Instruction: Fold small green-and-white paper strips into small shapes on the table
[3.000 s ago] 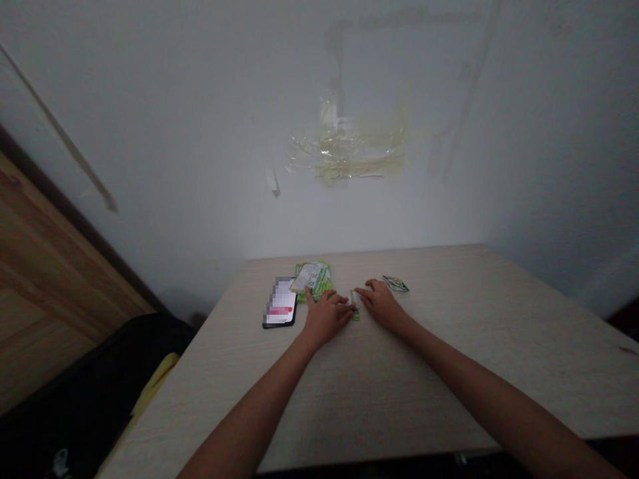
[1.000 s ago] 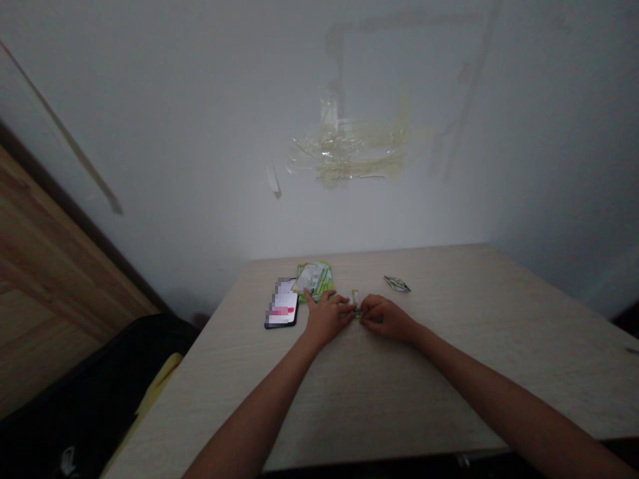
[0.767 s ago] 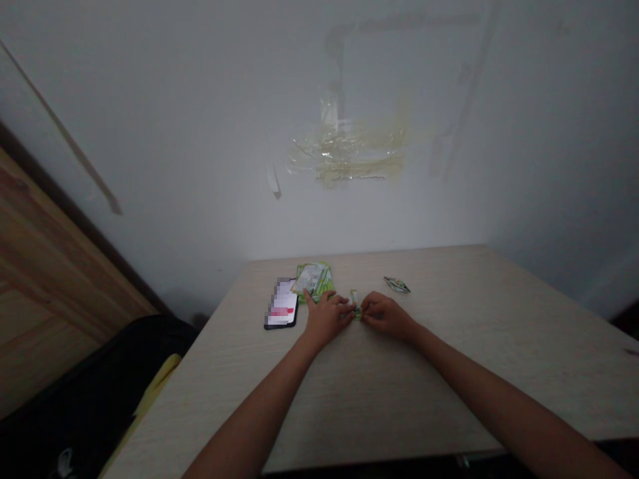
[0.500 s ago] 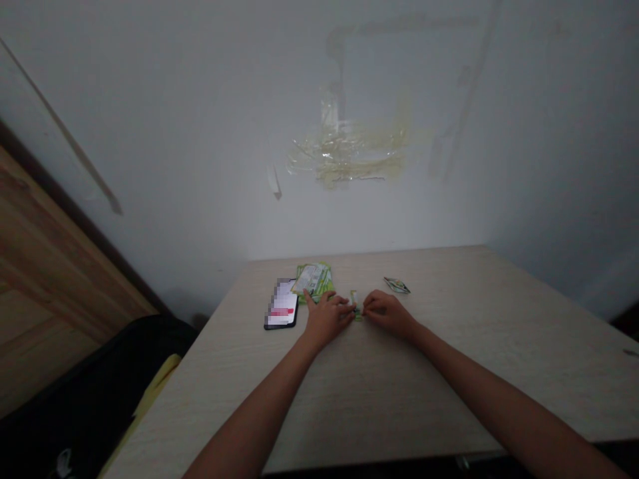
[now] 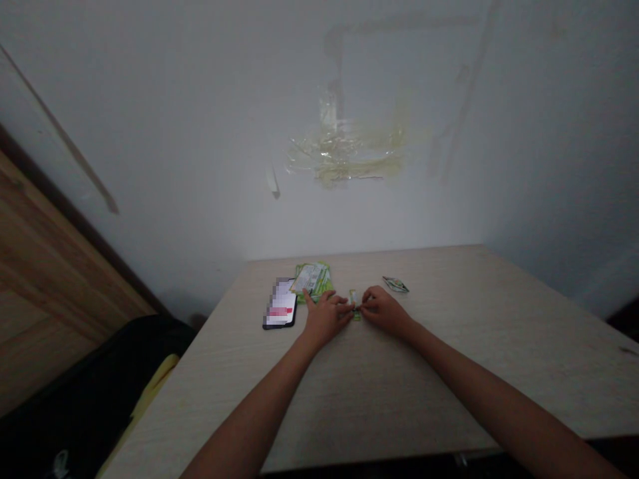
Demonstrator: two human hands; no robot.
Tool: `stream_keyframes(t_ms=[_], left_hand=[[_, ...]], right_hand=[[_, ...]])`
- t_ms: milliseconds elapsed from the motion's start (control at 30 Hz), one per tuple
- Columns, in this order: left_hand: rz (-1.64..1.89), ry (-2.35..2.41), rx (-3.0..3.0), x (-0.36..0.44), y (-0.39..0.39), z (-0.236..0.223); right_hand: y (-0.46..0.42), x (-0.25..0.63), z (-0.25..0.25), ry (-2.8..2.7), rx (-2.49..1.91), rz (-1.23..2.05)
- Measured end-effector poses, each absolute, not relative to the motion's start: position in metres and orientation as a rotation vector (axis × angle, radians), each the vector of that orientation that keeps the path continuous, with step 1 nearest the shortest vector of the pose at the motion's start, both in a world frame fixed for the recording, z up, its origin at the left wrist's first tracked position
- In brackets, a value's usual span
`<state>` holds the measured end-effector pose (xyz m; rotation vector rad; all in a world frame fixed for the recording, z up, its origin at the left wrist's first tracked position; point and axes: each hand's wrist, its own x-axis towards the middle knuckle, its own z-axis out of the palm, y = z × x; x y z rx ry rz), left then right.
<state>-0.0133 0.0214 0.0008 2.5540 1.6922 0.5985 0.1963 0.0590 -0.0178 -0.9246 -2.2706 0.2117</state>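
Observation:
A small green-and-white strip (image 5: 353, 295), perhaps a piece of packaging, lies on the table between my two hands. My left hand (image 5: 323, 319) rests palm down with its fingers spread, its fingertips on the left side of the strip. My right hand (image 5: 384, 309) is closed in a pinch at the strip's right side. What sits between those fingertips is too small and dark to make out. Behind my left fingers lies a stack of green-and-white packets (image 5: 313, 276), partly covering a phone (image 5: 282, 311) with a lit screen.
A small folded packet (image 5: 395, 285) lies beyond my right hand on the pale wooden table (image 5: 449, 299). The wall (image 5: 200, 133) with peeling tape (image 5: 344, 153) rises at the table's back edge. A dark bag (image 5: 100, 372) and yellow cloth (image 5: 150, 392) are at the left.
My right hand has shifted slightly left, bringing its pinched fingertips up against the strip. My left hand has stayed nearly still.

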Motion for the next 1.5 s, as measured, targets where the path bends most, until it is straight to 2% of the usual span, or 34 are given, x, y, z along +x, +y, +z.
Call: stream_keyframes(t_ms=[733,1500], left_hand=[[0.546,1.692,2.560,-0.013,0.021,0.002],[0.591,1.678,2.549,-0.013,0.021,0.000]], right_hand=[[0.074,0.183,-0.026,-2.266,-1.226,-0.058],[0.070,0.191,-0.023,-2.257,-1.059,0.132]])
